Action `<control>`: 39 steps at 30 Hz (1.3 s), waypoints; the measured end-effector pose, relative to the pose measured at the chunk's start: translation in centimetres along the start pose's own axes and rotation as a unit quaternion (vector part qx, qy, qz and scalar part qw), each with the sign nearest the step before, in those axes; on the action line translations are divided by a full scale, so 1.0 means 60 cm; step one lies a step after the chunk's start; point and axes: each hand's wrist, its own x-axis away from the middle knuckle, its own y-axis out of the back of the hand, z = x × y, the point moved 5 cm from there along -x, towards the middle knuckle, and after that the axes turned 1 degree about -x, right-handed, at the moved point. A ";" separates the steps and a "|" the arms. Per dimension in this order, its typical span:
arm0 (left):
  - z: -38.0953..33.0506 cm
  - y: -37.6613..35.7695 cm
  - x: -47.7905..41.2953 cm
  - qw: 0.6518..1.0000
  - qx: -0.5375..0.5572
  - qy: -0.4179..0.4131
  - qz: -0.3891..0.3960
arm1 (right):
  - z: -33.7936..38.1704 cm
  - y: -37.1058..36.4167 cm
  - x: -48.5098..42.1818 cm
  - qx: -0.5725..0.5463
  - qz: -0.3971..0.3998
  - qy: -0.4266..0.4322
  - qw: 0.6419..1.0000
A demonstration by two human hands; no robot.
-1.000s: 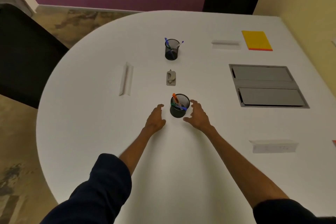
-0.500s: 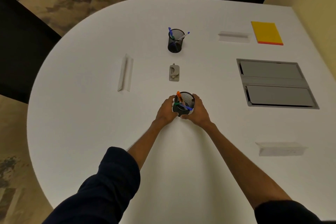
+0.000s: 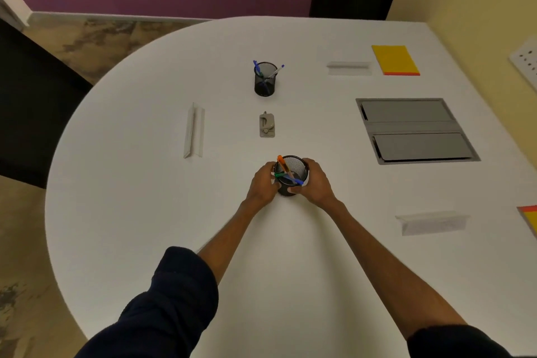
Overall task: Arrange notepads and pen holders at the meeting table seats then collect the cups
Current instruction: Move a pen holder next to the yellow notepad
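Around mesh holder [image 3: 295, 167] curl left hand [image 3: 263, 183], right hand [image 3: 316, 183].

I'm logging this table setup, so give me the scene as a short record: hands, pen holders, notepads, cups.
left hand: grips the near pen holder from its left
right hand: grips the same holder from its right
near pen holder: black mesh, upright, holding orange, green and blue pens
far pen holder: upright, nobody touching it, beyond the small grey plate
notepads: yellow notepad far right; second notepad cut off at right edge
cups: none in view
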 end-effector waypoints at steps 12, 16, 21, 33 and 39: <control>-0.146 -0.097 0.132 0.988 -0.006 -0.114 0.103 | -0.061 0.154 0.209 -0.071 -0.100 -0.027 0.992; -0.210 -0.169 0.204 0.975 -0.012 -0.168 0.143 | -0.105 0.222 0.321 -0.090 -0.150 -0.042 0.984; -0.280 -0.250 0.317 0.960 -0.002 -0.217 0.175 | -0.150 0.297 0.477 -0.112 -0.208 -0.050 0.970; -0.502 -0.398 0.614 0.883 -0.010 -0.397 0.252 | -0.190 0.490 0.853 -0.127 -0.362 -0.055 0.922; -0.592 -0.483 0.705 0.860 0.045 -0.414 0.293 | -0.221 0.582 0.968 -0.111 -0.422 -0.064 0.897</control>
